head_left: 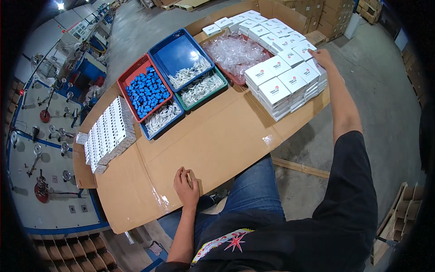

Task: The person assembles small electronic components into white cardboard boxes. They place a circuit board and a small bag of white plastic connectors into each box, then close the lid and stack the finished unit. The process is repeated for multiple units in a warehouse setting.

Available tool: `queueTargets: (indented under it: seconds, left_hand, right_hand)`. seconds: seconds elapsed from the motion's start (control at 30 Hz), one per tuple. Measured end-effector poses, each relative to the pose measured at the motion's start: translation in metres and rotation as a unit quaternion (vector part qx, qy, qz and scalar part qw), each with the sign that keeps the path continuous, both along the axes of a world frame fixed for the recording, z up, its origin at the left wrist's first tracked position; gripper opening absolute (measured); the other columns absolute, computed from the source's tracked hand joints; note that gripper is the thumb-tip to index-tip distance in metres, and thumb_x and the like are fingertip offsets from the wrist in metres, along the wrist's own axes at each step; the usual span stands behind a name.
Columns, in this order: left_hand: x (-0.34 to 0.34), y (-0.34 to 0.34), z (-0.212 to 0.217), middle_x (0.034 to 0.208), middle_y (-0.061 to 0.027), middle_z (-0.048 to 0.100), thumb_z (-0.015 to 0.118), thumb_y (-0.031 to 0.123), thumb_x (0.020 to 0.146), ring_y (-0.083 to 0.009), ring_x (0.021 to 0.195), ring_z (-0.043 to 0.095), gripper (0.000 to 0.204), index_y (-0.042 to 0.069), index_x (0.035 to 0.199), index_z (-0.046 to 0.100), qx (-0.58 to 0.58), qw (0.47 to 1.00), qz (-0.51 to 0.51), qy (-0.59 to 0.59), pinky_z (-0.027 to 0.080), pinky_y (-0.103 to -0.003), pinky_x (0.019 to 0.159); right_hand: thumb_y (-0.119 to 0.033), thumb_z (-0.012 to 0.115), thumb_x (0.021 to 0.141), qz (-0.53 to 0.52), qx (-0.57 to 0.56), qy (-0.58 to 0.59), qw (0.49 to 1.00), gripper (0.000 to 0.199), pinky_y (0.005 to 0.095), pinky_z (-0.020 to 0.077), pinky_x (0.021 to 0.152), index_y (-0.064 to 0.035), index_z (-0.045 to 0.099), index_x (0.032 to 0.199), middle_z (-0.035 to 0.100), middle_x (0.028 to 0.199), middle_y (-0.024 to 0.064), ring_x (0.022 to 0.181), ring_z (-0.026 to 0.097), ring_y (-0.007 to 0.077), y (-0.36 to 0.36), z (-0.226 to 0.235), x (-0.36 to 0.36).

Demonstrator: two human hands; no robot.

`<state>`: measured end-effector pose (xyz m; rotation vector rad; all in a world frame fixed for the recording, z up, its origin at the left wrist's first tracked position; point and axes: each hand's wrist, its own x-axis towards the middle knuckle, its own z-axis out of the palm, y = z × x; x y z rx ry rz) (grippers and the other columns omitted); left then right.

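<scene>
My right hand reaches far out to the stacks of small white boxes at the right end of the cardboard-covered table, fingertips touching the top of one box at the stacks' far edge. My left hand rests near the table's front edge, fingers curled loosely around a small pale piece. Whether the right hand grips a box is not visible.
A red tray of small blue blocks, blue and green trays of white parts, a heap of clear plastic bags, and rows of white boxes stand on the table. Machinery lies left, cartons behind.
</scene>
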<state>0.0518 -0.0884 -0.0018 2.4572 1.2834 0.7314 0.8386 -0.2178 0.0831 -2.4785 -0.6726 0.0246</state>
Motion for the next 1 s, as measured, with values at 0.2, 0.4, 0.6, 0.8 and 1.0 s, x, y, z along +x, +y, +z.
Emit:
queueTargets:
  seconds: [0.2,0.4,0.6,0.8,1.0]
  left_hand:
    - [-0.003,0.0,-0.001,0.137,-0.0174,0.055,0.063,0.009,0.084,-0.0366,0.129,0.05,0.035,0.007,0.118,0.062,-0.003,1.0,0.004,0.0,0.038,-0.048,0.109]
    - [-0.001,0.0,0.001,0.137,-0.0173,0.055,0.063,0.009,0.084,-0.0364,0.13,0.049,0.035,0.007,0.118,0.062,-0.013,1.0,0.005,-0.002,0.038,-0.048,0.109]
    - [-0.003,0.0,-0.001,0.137,-0.0169,0.055,0.063,0.01,0.084,-0.0362,0.13,0.049,0.036,0.007,0.12,0.061,-0.01,1.0,0.006,-0.002,0.037,-0.048,0.11]
    - [-0.002,0.001,-0.001,0.137,-0.0168,0.055,0.063,0.009,0.084,-0.0362,0.13,0.049,0.037,0.007,0.121,0.061,-0.006,1.0,0.0,0.002,0.038,-0.048,0.109]
    - [-0.002,0.001,-0.001,0.137,-0.0171,0.054,0.063,0.009,0.083,-0.0364,0.13,0.049,0.038,0.007,0.121,0.061,-0.006,1.0,-0.003,0.001,0.037,-0.048,0.109]
  right_hand:
    - [-0.063,0.072,0.082,0.008,0.016,0.026,1.0,0.066,0.0421,0.0532,0.076,0.0028,0.076,0.083,0.073,0.08,0.0201,0.079,0.072,0.0328,0.002,0.01,-0.015]
    - [-0.062,0.073,0.081,-0.002,0.006,0.014,1.0,0.066,0.0423,0.0538,0.079,0.0038,0.076,0.087,0.074,0.088,0.0235,0.084,0.073,0.0338,0.001,0.01,-0.01]
    - [-0.061,0.075,0.08,0.006,0.028,-0.001,1.0,0.067,0.0424,0.054,0.075,0.0051,0.076,0.085,0.073,0.085,0.0239,0.079,0.073,0.0346,0.004,0.009,-0.01]
    - [-0.063,0.076,0.079,-0.013,0.094,-0.019,0.995,0.069,0.042,0.0521,0.069,0.0055,0.072,0.074,0.071,0.075,0.0194,0.069,0.069,0.029,0.004,0.004,-0.003]
    - [-0.062,0.077,0.079,-0.037,0.102,0.003,0.994,0.066,0.0371,0.0515,0.072,0.0035,0.076,0.082,0.072,0.078,0.0134,0.072,0.066,0.0198,0.006,0.001,0.012]
